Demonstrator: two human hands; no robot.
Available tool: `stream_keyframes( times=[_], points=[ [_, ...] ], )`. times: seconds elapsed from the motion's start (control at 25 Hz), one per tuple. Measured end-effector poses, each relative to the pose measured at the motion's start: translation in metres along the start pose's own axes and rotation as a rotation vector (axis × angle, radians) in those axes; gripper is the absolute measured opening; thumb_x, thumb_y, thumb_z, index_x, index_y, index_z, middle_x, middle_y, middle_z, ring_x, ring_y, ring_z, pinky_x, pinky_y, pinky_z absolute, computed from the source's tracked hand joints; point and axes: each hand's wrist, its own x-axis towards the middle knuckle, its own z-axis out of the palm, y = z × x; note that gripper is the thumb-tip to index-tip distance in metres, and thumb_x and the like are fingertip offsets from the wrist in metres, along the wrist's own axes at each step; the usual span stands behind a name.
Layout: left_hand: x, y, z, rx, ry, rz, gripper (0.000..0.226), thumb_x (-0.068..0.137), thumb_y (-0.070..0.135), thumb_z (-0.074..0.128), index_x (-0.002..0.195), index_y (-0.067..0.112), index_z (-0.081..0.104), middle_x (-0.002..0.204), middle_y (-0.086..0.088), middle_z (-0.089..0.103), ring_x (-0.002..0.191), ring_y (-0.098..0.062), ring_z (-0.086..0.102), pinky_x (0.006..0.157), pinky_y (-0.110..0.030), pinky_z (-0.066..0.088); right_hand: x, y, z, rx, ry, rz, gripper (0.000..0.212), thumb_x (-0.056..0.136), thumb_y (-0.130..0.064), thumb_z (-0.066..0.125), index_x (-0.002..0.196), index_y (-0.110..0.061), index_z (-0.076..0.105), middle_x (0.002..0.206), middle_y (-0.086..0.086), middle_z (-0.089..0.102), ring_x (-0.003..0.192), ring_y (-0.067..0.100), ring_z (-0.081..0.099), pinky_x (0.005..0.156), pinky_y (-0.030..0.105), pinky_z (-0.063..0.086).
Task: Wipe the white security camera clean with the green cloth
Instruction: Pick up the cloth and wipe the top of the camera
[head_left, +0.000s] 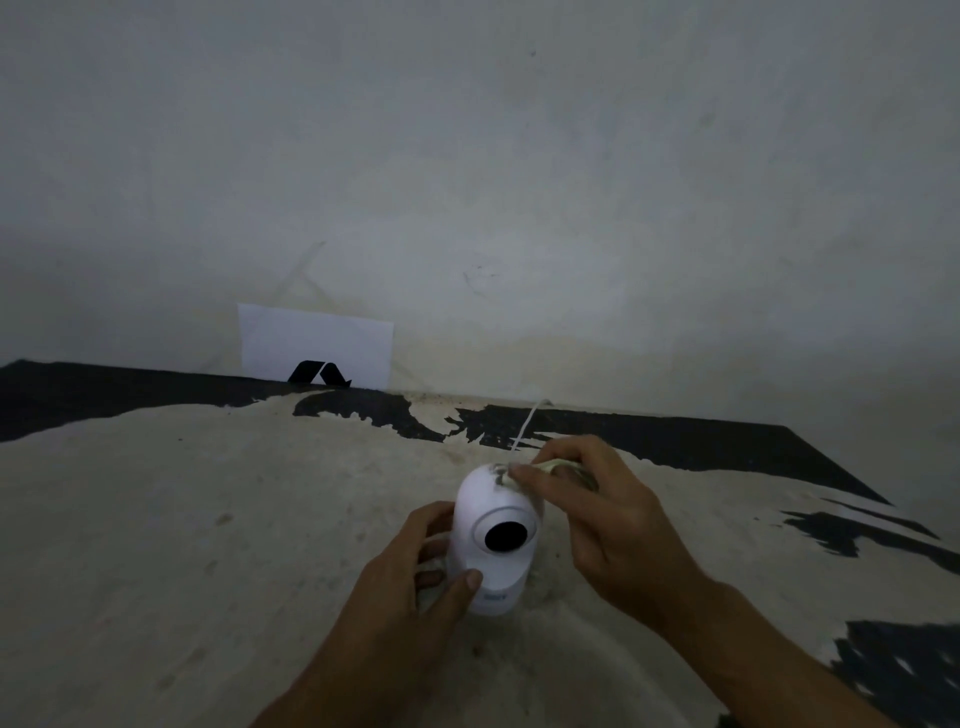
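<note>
The white security camera (493, 540) stands upright on the worn table, its round black lens facing me. My left hand (415, 577) grips its base from the left, thumb across the front near the small logo. My right hand (602, 514) comes in from the right and pinches a small bunched cloth (545, 470) that looks pale green in the dim light. The cloth presses on the top right of the camera's rounded head. A thin white cable (527, 423) runs from behind the camera to the table's back edge.
The table (208, 519) has a pale worn top with black patches along the back and right side. A white sheet with a black mark (314, 345) leans on the grey wall (519, 182) at the back left. The table's right corner (841, 467) lies near my right hand.
</note>
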Motion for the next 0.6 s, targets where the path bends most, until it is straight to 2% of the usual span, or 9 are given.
stream_keyframes(
  times=[0.08,0.24,0.32,0.44,0.52,0.6],
  points=[
    [0.001,0.000,0.000,0.003,0.006,-0.007,0.052,0.072,0.045,0.064,0.116,0.046,0.036,0.111,0.031,0.048,0.103,0.000,0.055,0.089,-0.027,0.053,0.000,-0.003,0.000,0.017,-0.009,-0.034,0.036,0.102,-0.024,0.027,0.123,-0.016,0.055,0.108,0.016,0.062,0.096,0.024,0.058,0.077,0.029,0.054],
    [0.000,0.000,0.000,0.025,0.002,0.013,0.057,0.067,0.052,0.060,0.118,0.045,0.035,0.112,0.030,0.047,0.102,0.005,0.052,0.087,-0.019,0.050,0.007,0.014,0.010,-0.029,-0.047,0.111,0.040,0.089,-0.004,0.039,0.120,-0.009,0.064,0.106,0.016,0.062,0.095,0.026,0.059,0.074,0.040,0.056],
    [-0.001,-0.001,0.000,0.018,0.002,0.014,0.055,0.067,0.051,0.060,0.117,0.047,0.036,0.114,0.030,0.049,0.102,0.006,0.053,0.087,-0.019,0.050,0.014,0.017,0.008,0.019,-0.043,0.160,0.042,0.084,0.005,0.046,0.118,-0.009,0.066,0.106,0.014,0.062,0.096,0.024,0.059,0.079,0.039,0.055],
    [0.000,-0.002,0.000,0.018,0.013,0.025,0.053,0.067,0.051,0.061,0.115,0.049,0.036,0.115,0.029,0.050,0.103,0.007,0.053,0.088,-0.020,0.051,0.022,0.007,0.001,0.121,-0.029,0.113,0.043,0.086,-0.007,0.036,0.116,-0.009,0.068,0.109,0.014,0.061,0.099,0.023,0.057,0.084,0.028,0.050],
    [0.001,-0.003,0.001,0.016,0.012,0.019,0.051,0.069,0.049,0.062,0.113,0.050,0.035,0.113,0.030,0.049,0.101,0.008,0.052,0.087,-0.019,0.051,0.024,0.002,0.001,0.146,-0.107,0.072,0.042,0.089,-0.016,0.035,0.117,-0.013,0.067,0.113,0.014,0.060,0.102,0.023,0.056,0.084,0.029,0.050],
    [0.001,-0.003,0.001,0.022,0.009,0.026,0.049,0.071,0.047,0.063,0.111,0.051,0.035,0.113,0.031,0.049,0.101,0.009,0.052,0.084,-0.016,0.050,0.023,0.009,0.006,0.122,-0.167,0.095,0.040,0.090,-0.014,0.038,0.121,-0.016,0.064,0.115,0.012,0.058,0.103,0.023,0.055,0.085,0.032,0.051]
  ],
)
